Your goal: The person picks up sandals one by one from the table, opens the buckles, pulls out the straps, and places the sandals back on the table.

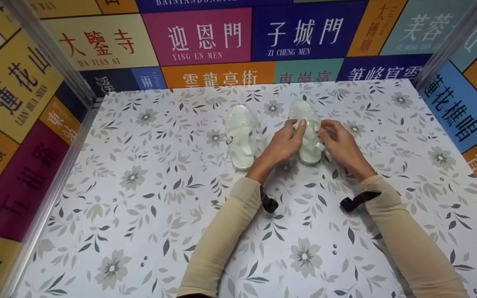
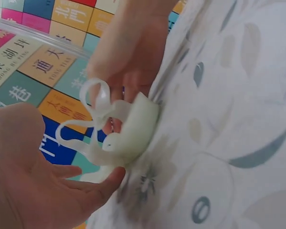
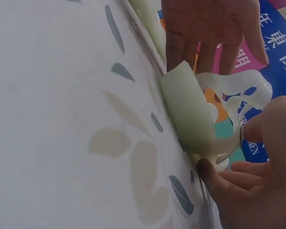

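Observation:
Two pale green sandals with straps stand side by side near the back of the flower-patterned table. My left hand (image 1: 286, 140) is at the left side of the right-hand sandal (image 1: 309, 155); its fingers look mostly straight, and in the left wrist view its thumb touches the sandal's lower edge. On the other side, my right hand (image 1: 340, 142) pinches the sandal's strap (image 3: 228, 143) by a small metal buckle. Part of the strap is hidden behind the fingers. The other sandal (image 1: 240, 153) stands to the left, apart from both hands, its buckle on the outer side.
Panels with coloured blocks and lettering form a back wall (image 1: 209, 37) and side walls around the table (image 1: 160, 248). Clear plastic strips run along the corners. A black wrist camera (image 1: 269, 205) is strapped over the left sleeve, another (image 1: 350, 204) over the right.

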The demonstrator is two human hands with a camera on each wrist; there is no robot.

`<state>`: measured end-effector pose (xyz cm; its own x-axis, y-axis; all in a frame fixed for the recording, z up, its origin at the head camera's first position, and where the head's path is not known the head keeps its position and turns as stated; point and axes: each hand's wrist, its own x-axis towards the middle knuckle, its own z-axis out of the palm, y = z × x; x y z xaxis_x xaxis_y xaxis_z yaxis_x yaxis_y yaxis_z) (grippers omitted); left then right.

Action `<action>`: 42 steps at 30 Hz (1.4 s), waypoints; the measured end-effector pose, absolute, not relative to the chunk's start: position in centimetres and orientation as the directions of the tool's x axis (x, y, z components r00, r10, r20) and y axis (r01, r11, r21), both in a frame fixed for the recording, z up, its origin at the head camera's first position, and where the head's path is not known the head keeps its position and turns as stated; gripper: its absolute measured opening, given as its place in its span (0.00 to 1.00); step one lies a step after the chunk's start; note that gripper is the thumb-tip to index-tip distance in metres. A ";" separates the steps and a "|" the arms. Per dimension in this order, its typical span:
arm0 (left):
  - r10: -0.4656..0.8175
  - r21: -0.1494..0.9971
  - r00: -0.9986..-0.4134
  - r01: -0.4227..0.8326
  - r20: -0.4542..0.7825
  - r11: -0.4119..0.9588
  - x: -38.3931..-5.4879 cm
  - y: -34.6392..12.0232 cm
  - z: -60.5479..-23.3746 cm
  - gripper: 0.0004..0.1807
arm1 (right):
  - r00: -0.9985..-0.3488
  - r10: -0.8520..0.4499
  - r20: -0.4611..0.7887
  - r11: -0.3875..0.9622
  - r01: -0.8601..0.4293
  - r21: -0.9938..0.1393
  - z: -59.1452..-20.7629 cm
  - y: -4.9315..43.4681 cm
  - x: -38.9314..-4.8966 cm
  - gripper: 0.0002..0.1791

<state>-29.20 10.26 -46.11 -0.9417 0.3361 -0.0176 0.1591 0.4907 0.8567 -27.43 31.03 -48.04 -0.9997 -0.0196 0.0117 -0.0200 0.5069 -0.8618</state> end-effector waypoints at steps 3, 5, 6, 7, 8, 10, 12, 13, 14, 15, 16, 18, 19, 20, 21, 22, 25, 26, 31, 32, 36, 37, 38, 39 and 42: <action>0.329 0.882 -0.944 0.138 -0.021 0.451 -29.1 10.2 -46.7 0.35 | -0.999 -0.035 0.001 0.456 -0.017 -0.890 -48.1 31.0 -27.5 0.36; 0.332 0.894 -0.943 0.122 -0.031 0.431 -29.1 10.2 -46.9 0.33 | -0.999 -0.051 -0.014 0.417 -0.009 -0.909 -48.1 31.1 -27.5 0.37; 0.333 0.897 -0.942 0.116 -0.036 0.426 -29.0 10.3 -47.0 0.33 | -0.998 -0.058 -0.021 0.405 -0.004 -0.914 -48.1 31.1 -27.5 0.38; 0.334 0.901 -0.942 0.111 -0.040 0.419 -29.0 10.3 -47.1 0.33 | -0.998 -0.064 -0.027 0.395 -0.001 -0.919 -48.0 31.1 -27.5 0.38; 0.333 0.902 -0.942 0.109 -0.040 0.417 -29.0 10.3 -47.1 0.33 | -0.997 -0.068 -0.030 0.390 0.001 -0.921 -48.0 31.1 -27.5 0.38; 0.333 0.902 -0.942 0.111 -0.038 0.417 -29.0 10.3 -47.2 0.33 | -0.997 -0.073 -0.030 0.385 0.000 -0.923 -48.0 31.2 -27.4 0.38; 0.332 0.903 -0.942 0.111 -0.036 0.415 -29.0 10.3 -47.3 0.33 | -0.997 -0.073 -0.028 0.383 -0.002 -0.924 -48.0 31.1 -27.4 0.38; 0.334 0.904 -0.942 0.114 -0.034 0.413 -29.0 10.3 -47.3 0.33 | -0.997 -0.072 -0.026 0.382 -0.003 -0.924 -48.1 31.1 -27.4 0.37; 0.334 0.903 -0.942 0.117 -0.031 0.413 -29.0 10.3 -47.3 0.33 | -0.997 -0.070 -0.023 0.381 -0.005 -0.924 -48.1 31.1 -27.4 0.37; 0.335 0.902 -0.942 0.121 -0.028 0.414 -29.0 10.3 -47.3 0.32 | -0.997 -0.069 -0.020 0.382 -0.008 -0.924 -48.1 31.1 -27.3 0.37; 0.334 0.901 -0.942 0.123 -0.025 0.416 -29.0 10.2 -47.3 0.32 | -0.998 -0.068 -0.019 0.383 -0.008 -0.924 -48.1 31.0 -27.3 0.37; 0.331 0.898 -0.943 0.131 -0.018 0.421 -28.9 10.1 -47.2 0.31 | -0.998 -0.065 -0.017 0.378 -0.009 -0.926 -48.0 30.9 -27.3 0.38; 0.328 0.896 -0.945 0.133 -0.014 0.424 -28.9 10.0 -47.2 0.30 | -0.998 -0.067 -0.016 0.376 -0.011 -0.926 -48.0 30.8 -27.3 0.38; 0.324 0.894 -0.946 0.135 -0.011 0.426 -28.9 9.9 -47.2 0.29 | -0.997 -0.070 -0.015 0.373 -0.012 -0.928 -48.0 30.7 -27.2 0.38; 0.320 0.894 -0.947 0.135 -0.010 0.427 -28.9 9.8 -47.2 0.29 | -0.997 -0.074 -0.014 0.366 -0.014 -0.930 -48.0 30.6 -27.2 0.38; 0.319 0.895 -0.948 0.135 -0.009 0.426 -28.8 9.6 -47.2 0.28 | -0.997 -0.077 -0.016 0.356 -0.013 -0.934 -48.0 30.5 -27.2 0.38; 0.325 0.895 -0.946 0.146 0.000 0.423 -28.6 9.2 -47.0 0.25 | -0.996 -0.088 -0.005 0.339 -0.025 -0.940 -47.9 30.2 -27.0 0.37; 0.329 0.893 -0.944 0.152 0.004 0.423 -28.5 9.1 -47.0 0.25 | -0.996 -0.085 -0.002 0.333 -0.027 -0.943 -47.9 30.1 -27.0 0.37; 0.341 0.883 -0.940 0.177 0.021 0.434 -28.1 8.3 -46.6 0.24 | -0.996 -0.085 0.018 0.341 -0.046 -0.939 -47.4 29.7 -26.8 0.36; 0.342 0.881 -0.939 0.180 0.022 0.437 -28.0 8.1 -46.5 0.24 | -0.996 -0.087 0.018 0.336 -0.046 -0.941 -47.3 29.6 -26.8 0.36; 0.356 0.879 -0.934 0.186 0.019 0.439 -27.6 7.6 -46.2 0.24 | -0.996 -0.093 0.016 0.335 -0.046 -0.941 -47.1 29.2 -26.6 0.37; 0.358 0.878 -0.933 0.188 0.020 0.441 -27.4 7.5 -46.2 0.24 | -0.995 -0.093 0.018 0.339 -0.049 -0.940 -47.0 29.1 -26.5 0.37; 0.359 0.876 -0.933 0.191 0.022 0.443 -27.3 7.4 -46.1 0.24 | -0.995 -0.096 0.024 0.355 -0.057 -0.933 -46.9 29.0 -26.4 0.37; 0.359 0.874 -0.933 0.194 0.024 0.446 -27.1 7.3 -46.0 0.25 | -0.994 -0.101 0.034 0.376 -0.070 -0.924 -46.9 28.9 -26.3 0.36; 0.357 0.861 -0.933 0.214 0.040 0.462 -26.6 7.1 -45.9 0.25 | -0.989 -0.124 0.077 0.446 -0.125 -0.887 -46.6 28.7 -26.0 0.35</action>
<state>-26.57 7.15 -45.87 -0.9334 0.3566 0.0403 0.2135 0.4616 0.8610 -25.95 28.65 -46.63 -0.9893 -0.1242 0.0767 -0.1246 0.4455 -0.8866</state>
